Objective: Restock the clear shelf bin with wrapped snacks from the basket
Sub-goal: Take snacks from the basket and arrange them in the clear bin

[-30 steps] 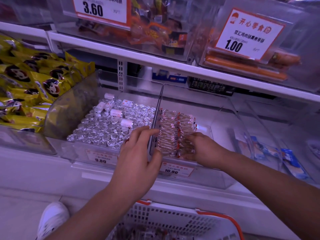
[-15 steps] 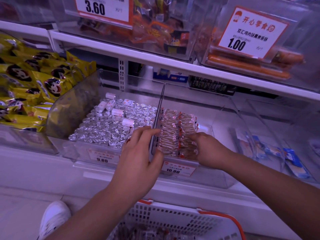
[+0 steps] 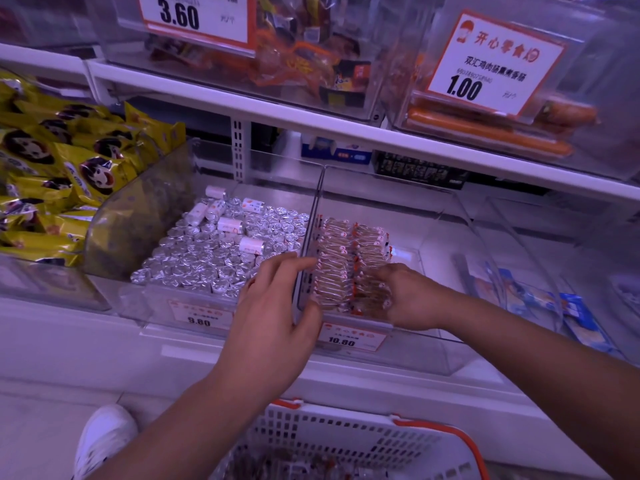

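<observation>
Store shelf (image 3: 242,109): left hand (image 3: 273,313) flat-fingered braces clear bin (image 3: 446,327) wall; right hand (image 3: 408,296) grip unclear, tidying wrapped snacks (image 3: 346,261); keep rows tight.

Clear glossy plastic bin (image 3: 446,355), foil-wrapped rolls (image 3: 207,258)

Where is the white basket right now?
Head view, bottom centre: the white basket sits below the shelf, beneath the forearms, right of the white shoe.
</observation>
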The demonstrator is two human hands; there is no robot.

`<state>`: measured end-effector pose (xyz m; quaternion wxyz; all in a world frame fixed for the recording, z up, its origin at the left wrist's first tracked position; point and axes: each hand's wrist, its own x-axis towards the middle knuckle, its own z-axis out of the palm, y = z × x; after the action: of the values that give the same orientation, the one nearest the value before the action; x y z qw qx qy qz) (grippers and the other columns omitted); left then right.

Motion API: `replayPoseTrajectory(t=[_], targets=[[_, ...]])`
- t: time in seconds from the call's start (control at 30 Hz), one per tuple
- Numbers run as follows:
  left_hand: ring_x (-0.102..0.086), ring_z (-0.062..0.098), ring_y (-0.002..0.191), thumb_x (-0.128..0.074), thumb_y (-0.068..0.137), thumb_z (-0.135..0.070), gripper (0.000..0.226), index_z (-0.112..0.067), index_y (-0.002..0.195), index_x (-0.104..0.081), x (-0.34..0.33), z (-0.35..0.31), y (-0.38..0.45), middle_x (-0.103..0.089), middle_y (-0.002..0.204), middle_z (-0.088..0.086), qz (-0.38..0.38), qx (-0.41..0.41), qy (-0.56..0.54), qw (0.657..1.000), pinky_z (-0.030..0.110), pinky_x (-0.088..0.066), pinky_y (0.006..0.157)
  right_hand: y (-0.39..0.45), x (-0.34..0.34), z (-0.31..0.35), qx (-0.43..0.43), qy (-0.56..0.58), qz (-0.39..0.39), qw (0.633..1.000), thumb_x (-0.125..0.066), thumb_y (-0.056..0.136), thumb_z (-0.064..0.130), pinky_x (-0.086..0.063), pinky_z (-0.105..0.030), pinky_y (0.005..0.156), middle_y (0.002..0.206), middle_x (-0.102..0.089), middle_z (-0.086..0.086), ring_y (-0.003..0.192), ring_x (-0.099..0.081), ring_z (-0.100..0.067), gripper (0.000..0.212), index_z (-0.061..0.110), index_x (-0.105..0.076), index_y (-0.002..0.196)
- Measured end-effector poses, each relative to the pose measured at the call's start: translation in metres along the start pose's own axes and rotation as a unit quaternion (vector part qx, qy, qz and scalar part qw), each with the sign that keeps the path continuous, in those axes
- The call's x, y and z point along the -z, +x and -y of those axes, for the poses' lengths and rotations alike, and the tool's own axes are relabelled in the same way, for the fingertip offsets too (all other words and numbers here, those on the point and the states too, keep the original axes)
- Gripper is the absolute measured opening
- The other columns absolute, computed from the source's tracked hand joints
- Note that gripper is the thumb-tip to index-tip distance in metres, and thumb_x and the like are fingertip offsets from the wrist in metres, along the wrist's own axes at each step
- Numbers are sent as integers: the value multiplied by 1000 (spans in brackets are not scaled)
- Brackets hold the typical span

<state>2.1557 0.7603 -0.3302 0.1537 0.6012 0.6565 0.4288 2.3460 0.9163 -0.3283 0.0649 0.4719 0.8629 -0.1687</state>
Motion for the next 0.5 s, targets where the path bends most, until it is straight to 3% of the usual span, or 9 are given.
replayPoseTrajectory(t=[0.1,0.17,0.33,0.4,0.5], targets=[[-47,20,81,-54,94,-27,45,-38,136,-44,0,1,0,-36,143,-16,0,-2,7,1000,37,-40,86,-5,1,-4,-3,-20,1,1000,-68,78,46,-41,-35,109,148,-33,-7,135,-43,-24,78,34,-33,147],[-52,22,87,-54,94,-27,44,-37,136,-44,0,1,0,-36,143,-16,2,-1,8,1000,38,-42,88,-6,0,-5,1,-12,-6,1000,-70,79,44,-39,-33,111,149,-32,-7,137,-40,-22,80,33,-31,148],[-55,23,95,-55,93,-24,46,-35,136,-45,0,0,0,-36,143,-14,0,-1,9,1000,41,-42,93,-7,-2,-2,25,-10,-22,999,-69,75,26,-43,-27,101,136,-38,-9,120,-52,-27,74,20,-41,143],[-52,20,83,-55,93,-24,45,-36,136,-45,0,0,-1,-37,142,-14,-5,-6,11,1000,38,-41,90,-7,-2,-2,31,-23,-37,999,-67,74,22,-45,-29,97,137,-38,-8,115,-55,-29,72,22,-43,142],[-29,11,62,-56,94,-26,44,-36,136,-45,-1,1,-1,-37,143,-15,-12,-15,19,1000,32,-35,82,-7,-2,-2,43,-37,-46,997,-67,76,27,-48,-30,89,139,-34,-5,109,-60,-31,56,27,-50,130]])
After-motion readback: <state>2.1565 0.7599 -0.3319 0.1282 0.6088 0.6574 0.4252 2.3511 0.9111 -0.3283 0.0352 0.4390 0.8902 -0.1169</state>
